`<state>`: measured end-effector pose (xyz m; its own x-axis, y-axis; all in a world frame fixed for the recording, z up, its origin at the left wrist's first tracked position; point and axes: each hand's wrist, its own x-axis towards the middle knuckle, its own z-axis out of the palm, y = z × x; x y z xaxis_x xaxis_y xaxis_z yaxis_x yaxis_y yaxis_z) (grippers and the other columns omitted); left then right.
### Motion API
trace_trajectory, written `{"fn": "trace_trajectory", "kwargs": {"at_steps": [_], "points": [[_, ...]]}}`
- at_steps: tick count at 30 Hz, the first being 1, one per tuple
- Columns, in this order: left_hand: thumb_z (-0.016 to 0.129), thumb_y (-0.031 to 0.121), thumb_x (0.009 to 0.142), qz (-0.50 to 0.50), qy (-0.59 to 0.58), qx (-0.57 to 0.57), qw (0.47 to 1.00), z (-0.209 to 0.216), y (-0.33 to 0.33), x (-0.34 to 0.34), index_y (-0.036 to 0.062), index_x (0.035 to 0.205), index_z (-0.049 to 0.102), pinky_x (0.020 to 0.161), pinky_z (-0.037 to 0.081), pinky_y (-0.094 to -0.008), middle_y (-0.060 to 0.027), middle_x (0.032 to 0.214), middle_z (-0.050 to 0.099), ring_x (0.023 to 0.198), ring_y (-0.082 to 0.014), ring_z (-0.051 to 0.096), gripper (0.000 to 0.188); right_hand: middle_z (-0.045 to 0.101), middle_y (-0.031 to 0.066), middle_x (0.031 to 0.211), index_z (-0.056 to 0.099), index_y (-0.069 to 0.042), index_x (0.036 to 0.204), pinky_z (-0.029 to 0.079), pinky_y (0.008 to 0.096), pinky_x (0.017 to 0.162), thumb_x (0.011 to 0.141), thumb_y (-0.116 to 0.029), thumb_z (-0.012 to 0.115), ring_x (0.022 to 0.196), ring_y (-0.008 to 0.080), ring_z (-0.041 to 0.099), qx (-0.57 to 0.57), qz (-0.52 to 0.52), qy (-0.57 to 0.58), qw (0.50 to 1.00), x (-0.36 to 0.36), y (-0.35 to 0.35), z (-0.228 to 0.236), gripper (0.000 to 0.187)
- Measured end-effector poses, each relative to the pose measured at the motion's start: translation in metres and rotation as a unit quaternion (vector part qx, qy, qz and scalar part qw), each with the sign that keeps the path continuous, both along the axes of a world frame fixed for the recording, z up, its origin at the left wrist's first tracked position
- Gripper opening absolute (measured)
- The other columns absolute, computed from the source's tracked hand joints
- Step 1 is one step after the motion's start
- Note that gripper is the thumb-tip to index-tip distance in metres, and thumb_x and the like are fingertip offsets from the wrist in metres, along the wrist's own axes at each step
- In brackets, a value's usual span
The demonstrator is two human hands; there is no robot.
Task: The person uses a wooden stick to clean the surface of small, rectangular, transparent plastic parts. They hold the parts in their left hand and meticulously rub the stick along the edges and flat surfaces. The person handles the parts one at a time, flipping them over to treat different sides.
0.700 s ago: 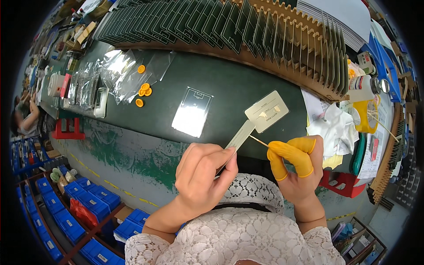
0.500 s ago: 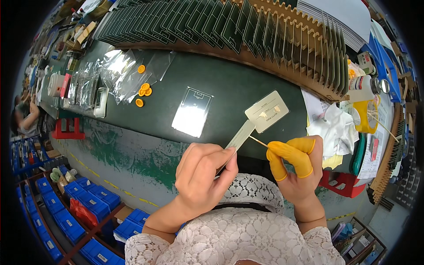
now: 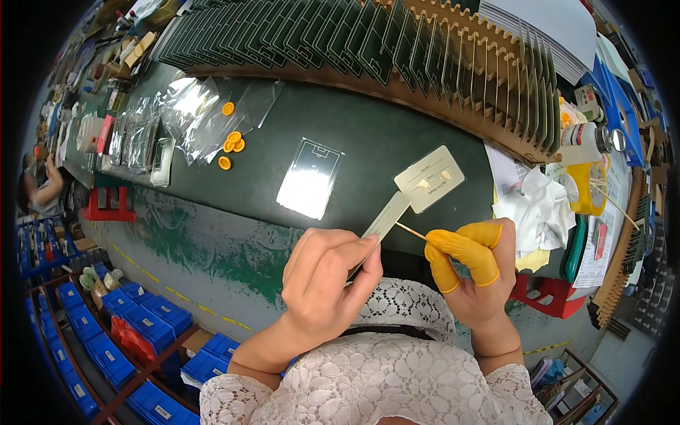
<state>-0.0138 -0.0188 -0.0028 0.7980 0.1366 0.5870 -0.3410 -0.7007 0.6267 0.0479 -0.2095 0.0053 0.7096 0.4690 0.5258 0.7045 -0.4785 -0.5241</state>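
Note:
Pinched in my left hand is a thin pale paddle-shaped plate, held by its narrow strip. Its square head, with small print and two light patches, points away to the right. Yellow finger cots cover several fingertips of my right hand. Those fingers are closed on a thin wooden stick, whose tip is at the edge of the plate's strip; whether it touches cannot be told. On the dark green table, left of the paddle plate, lies a shiny rectangular plate with white lines.
A slotted wooden rack across the back holds many upright dark green plates. Clear plastic bags and orange rolled finger cots lie left. A white cloth, yellow tape roll and white bottle are right.
My right hand and the stick have shifted slightly left, the tip moving a little nearer along the strip. My left hand and the paddle plate have hardly moved.

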Motion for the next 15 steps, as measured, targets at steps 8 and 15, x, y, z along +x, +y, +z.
{"fn": "trace_trajectory", "kwargs": {"at_steps": [8, 15], "points": [[0.078, -0.012, 0.069, -0.001, 0.001, -0.002, 1.0, -0.0012, 0.0005, -0.0006, -0.0012, 0.096, 0.066, 0.054, 0.045, -0.032, -0.0103, 0.082, 0.062, 0.064, -0.0239, 0.057, 0.031, 0.059, 0.0039, 0.088, 0.072, -0.01, 0.104, 0.038, 0.0354, 0.064, 0.07, -0.006, 0.085, 0.071, 0.023, 0.052, 0.001, -0.004, 0.01, 1.0, -0.0001, 0.0001, 0.0006, 0.036], [0.078, -0.011, 0.069, 0.0, 0.001, -0.001, 1.0, -0.0012, 0.0001, -0.0003, -0.0013, 0.096, 0.066, 0.054, 0.045, -0.0321, -0.0105, 0.082, 0.062, 0.064, -0.0242, 0.057, 0.031, 0.059, 0.0041, 0.088, 0.072, -0.009, 0.104, 0.037, 0.0353, 0.063, 0.071, -0.007, 0.085, 0.07, 0.0229, 0.051, 0.005, 0.008, 0.008, 1.0, 0.0017, 0.0016, 0.0019, 0.035]]}}
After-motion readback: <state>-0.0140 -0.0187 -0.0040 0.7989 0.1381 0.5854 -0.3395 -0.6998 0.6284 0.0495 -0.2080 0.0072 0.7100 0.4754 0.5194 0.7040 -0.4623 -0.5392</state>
